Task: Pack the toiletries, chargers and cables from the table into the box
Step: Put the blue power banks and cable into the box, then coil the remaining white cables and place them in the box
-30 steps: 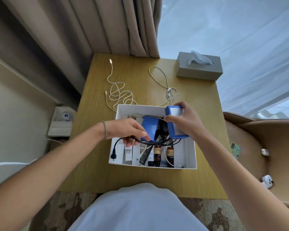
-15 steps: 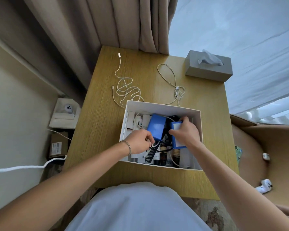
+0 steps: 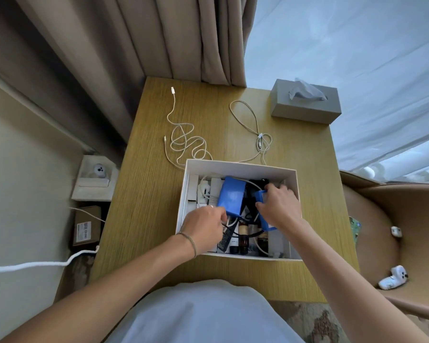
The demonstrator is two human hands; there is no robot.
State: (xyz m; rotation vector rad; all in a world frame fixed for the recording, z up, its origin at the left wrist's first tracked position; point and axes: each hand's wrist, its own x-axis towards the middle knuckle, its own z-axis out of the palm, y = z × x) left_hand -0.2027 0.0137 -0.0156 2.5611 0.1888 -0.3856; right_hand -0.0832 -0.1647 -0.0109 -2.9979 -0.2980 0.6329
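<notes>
Chargers going into the white box (image 3: 240, 167), both our hands down inside it.

We'd guess the blue bricks are stiff, light and slick, so grip the flat sides: our right hand (image 3: 279, 209) clasps the smaller one (image 3: 264, 215), our left hand (image 3: 203, 227) pinches near the bigger one's (image 3: 230, 198) lower edge. Two white cables (image 3: 186, 142) wait on the table (image 3: 144, 194) beyond.
</notes>
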